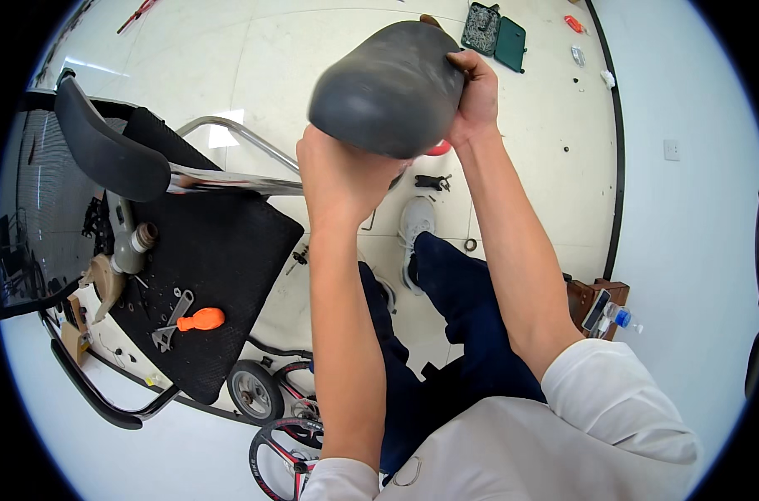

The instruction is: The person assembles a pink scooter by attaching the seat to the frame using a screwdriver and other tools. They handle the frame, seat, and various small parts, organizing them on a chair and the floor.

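Above the person's lap, both hands grip one dark grey seat pad point(388, 88), held up close to the camera and slightly blurred. One left hand point(339, 177) is closed around the pad's lower edge from beneath, fingers curled out of sight behind it; one right hand point(476, 93) is clamped on the pad's right edge, thumb and fingers wrapped over the rim. Both bare forearms rise from the lower edge of the view, out of white sleeves, over dark blue trousers and one white shoe point(416, 225) planted on the pale tiled floor point(271, 58). To the left lies one office chair point(204, 250) tipped on its side — its black mesh seat faces up, one chrome arm bar point(229, 179) runs across it and one black armrest point(104, 150) curves at the upper left. On the mesh rest one orange-handled tool point(200, 319) and, touching it, one grey wrench point(172, 319). Two castors show near the lower edge: one grey point(252, 391), one black with red trim point(281, 451). Farther off on the floor, beyond the pad, sits one open tool case point(495, 32) — two halves, side by side. One small black part point(431, 181) lies just beyond the shoe. At the right, near the wall, one wooden box point(592, 301) holds one plastic bottle point(620, 316).
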Demonstrator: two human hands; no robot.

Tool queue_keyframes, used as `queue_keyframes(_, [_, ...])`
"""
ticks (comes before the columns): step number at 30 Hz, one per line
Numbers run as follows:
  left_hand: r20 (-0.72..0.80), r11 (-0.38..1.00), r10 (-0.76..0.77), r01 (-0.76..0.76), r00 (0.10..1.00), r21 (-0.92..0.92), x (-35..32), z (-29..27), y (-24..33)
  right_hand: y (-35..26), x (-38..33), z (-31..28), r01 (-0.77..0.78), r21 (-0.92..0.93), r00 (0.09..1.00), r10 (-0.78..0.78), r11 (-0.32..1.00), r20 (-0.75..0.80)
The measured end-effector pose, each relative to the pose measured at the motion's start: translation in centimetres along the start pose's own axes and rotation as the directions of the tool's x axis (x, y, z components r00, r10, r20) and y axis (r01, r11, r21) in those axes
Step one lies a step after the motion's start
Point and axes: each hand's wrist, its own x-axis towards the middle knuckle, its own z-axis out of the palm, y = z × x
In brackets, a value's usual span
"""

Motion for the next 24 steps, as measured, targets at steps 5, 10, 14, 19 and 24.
queue_keyframes(5, [-0.083, 0.992, 0.02, -0.03, 0.996, -0.123, -0.1, 0.0, -0.8, 0.2, 0.5, 0.0, -0.101, -0.119, 0.995, 0.099, 0.988, -0.021])
queue_keyframes(10, [0.019, 0.962, -0.151, 0.151, 0.988, -0.226, -0.1, -1.0, -1.1, -0.1, -0.4, 2.3, -0.061, -0.589, 0.989, -0.03, 0.806, -0.144])
queue_keyframes(14, [0.015, 0.944, -0.107, 0.107, 0.994, -0.311, 0.0, -1.9, -1.5, -1.3, -1.8, 4.7, -0.019, -0.858, 0.994, -0.082, 0.514, -0.071])
queue_keyframes(19, [0.042, 0.894, -0.192, 0.193, 0.98, -0.404, 0.0, -3.0, -2.2, -2.6, -2.7, 4.6, 0.008, -0.881, 0.997, -0.076, 0.472, -0.031])
queue_keyframes(24, [0.037, 0.888, -0.216, 0.212, 0.976, -0.407, -0.1, -2.9, -1.8, -5.0, -2.8, 2.9, -0.054, -0.825, 0.966, -0.18, 0.563, -0.186])
